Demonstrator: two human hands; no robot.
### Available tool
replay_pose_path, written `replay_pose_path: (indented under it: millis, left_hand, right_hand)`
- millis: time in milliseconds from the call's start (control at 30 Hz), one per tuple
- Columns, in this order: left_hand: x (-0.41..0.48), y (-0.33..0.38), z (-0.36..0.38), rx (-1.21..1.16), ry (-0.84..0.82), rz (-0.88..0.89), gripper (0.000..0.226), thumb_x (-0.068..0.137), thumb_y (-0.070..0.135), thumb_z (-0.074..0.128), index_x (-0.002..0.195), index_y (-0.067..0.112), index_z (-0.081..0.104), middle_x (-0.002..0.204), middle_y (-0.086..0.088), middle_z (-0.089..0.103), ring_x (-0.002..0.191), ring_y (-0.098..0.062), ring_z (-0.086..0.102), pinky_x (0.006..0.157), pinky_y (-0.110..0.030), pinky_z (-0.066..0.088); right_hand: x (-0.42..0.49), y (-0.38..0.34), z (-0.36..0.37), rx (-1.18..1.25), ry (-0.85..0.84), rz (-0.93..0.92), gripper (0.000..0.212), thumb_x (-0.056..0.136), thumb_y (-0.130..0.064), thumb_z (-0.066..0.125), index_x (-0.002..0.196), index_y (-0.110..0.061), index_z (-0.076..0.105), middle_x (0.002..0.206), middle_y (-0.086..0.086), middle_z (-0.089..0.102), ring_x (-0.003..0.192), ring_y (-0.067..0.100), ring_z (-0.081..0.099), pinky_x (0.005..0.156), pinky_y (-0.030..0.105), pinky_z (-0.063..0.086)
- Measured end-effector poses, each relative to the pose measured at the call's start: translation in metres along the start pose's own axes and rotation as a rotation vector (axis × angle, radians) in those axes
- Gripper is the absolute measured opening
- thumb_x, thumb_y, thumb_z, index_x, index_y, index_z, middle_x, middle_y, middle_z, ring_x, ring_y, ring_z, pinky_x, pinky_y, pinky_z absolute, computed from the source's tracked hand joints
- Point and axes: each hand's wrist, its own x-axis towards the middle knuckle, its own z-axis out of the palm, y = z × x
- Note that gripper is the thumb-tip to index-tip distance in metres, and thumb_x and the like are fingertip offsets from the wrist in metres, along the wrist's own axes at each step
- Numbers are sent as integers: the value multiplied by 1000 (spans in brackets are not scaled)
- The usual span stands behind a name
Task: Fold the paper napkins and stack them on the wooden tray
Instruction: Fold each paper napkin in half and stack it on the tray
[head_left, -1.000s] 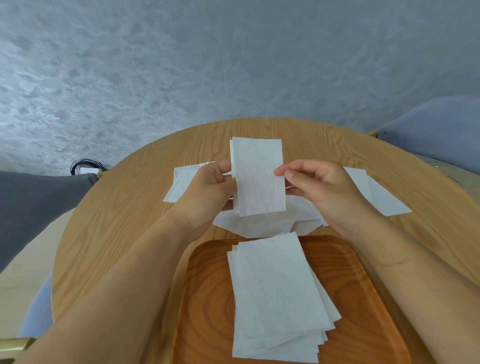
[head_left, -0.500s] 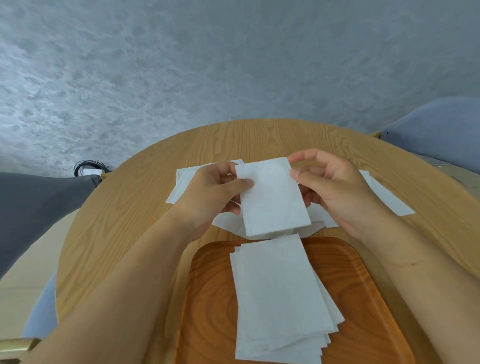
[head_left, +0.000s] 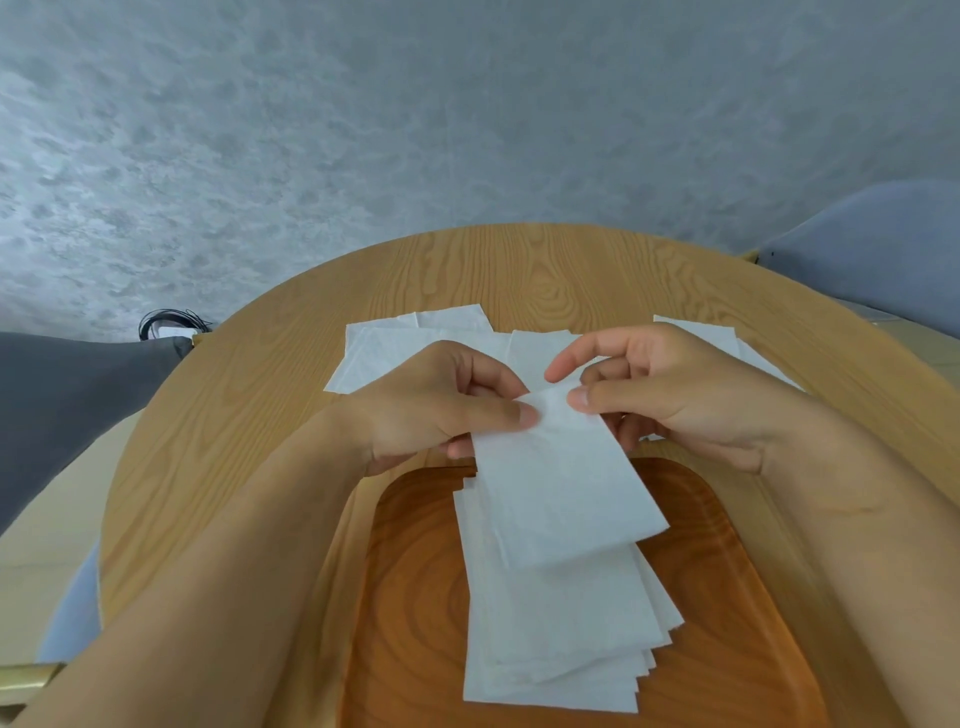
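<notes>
A folded white napkin (head_left: 561, 488) hangs tilted over the far end of the wooden tray (head_left: 727, 597), its lower part lying over the stack of folded napkins (head_left: 561, 639) on the tray. My left hand (head_left: 441, 405) pinches the napkin's top left corner between thumb and fingers. My right hand (head_left: 670, 395) pinches its top right corner, index finger raised. Unfolded napkins (head_left: 415, 343) lie spread on the round wooden table (head_left: 234, 415) behind both hands, partly hidden by them.
A grey-blue chair (head_left: 872, 249) stands at the table's far right. A dark grey cushion (head_left: 67, 395) and a coil of black cable (head_left: 171, 322) are at the left. The tray sits at the table's near edge, between my forearms.
Both hands have brought the folded napkin down and toward me, from upright above the loose napkins to lying tilted over the stack on the tray.
</notes>
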Motion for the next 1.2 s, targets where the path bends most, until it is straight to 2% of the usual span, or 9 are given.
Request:
replay_pose_path:
  millis: [233, 400, 533, 700, 767, 867, 1000, 1067, 1200]
  left_hand:
    - [-4, 4, 3, 108, -70, -95, 11, 91, 19, 79, 92, 9, 81, 72, -13, 64, 66, -23, 54, 66, -28, 45]
    - [-5, 6, 4, 196, -62, -62, 16, 86, 25, 81, 91, 9, 81, 93, -18, 77, 83, -20, 70, 83, -32, 55]
    - [-4, 5, 3, 238, -64, -54, 11, 89, 22, 80, 87, 11, 81, 91, -19, 75, 81, -17, 68, 82, -31, 53]
    - [0, 3, 5, 215, 32, -30, 10, 91, 25, 78, 85, 17, 80, 76, -2, 71, 73, -5, 62, 72, -19, 49]
    - [3, 0, 5, 212, 126, 10, 8, 91, 27, 78, 89, 20, 82, 88, -7, 75, 79, -9, 62, 75, -22, 49]
    - [6, -3, 3, 179, 218, 54, 8, 89, 29, 79, 86, 22, 82, 77, 6, 70, 70, -1, 58, 64, -14, 46]
    - [9, -6, 5, 170, 272, 77, 10, 89, 29, 81, 81, 22, 81, 75, 9, 70, 66, -1, 57, 56, -11, 45]
    - [10, -7, 6, 164, 302, 98, 8, 89, 27, 81, 82, 22, 81, 75, 10, 70, 66, -1, 57, 56, -11, 45]
    - [12, -10, 8, 207, 373, 147, 2, 88, 22, 81, 87, 20, 81, 87, 7, 78, 81, -9, 70, 70, -12, 52]
  right_hand:
    - [-5, -3, -1, -115, -160, 89, 19, 93, -5, 73, 110, -12, 74, 76, 13, 73, 64, 18, 72, 58, 24, 58]
    - [-3, -2, -3, -191, -189, 77, 18, 94, -6, 73, 110, -12, 73, 70, 3, 70, 59, 14, 68, 51, 23, 55]
    - [-2, 1, -4, -208, -198, 65, 15, 94, -9, 74, 109, -14, 74, 67, 2, 69, 48, 8, 61, 46, 20, 49]
    - [4, 9, -10, -289, 100, 3, 4, 90, -31, 79, 94, -30, 78, 67, -11, 66, 47, 3, 55, 47, 20, 46]
    - [10, 18, -20, -371, 365, -31, 7, 86, -37, 81, 90, -31, 78, 75, -12, 69, 55, 1, 57, 55, 23, 45]
    - [16, 33, -38, -569, 643, 17, 23, 83, -38, 84, 101, -28, 74, 104, -7, 71, 84, 3, 60, 66, 24, 41]
    - [19, 45, -42, -722, 591, 192, 59, 76, -48, 86, 127, -27, 66, 140, 0, 58, 128, 21, 54, 94, 38, 48]
    - [20, 47, -37, -770, 544, 232, 66, 74, -52, 86, 130, -27, 62, 143, 1, 54, 133, 24, 50, 104, 45, 48]
    - [22, 50, -34, -765, 564, 203, 59, 77, -50, 85, 127, -24, 65, 139, 1, 54, 130, 24, 50, 103, 41, 47]
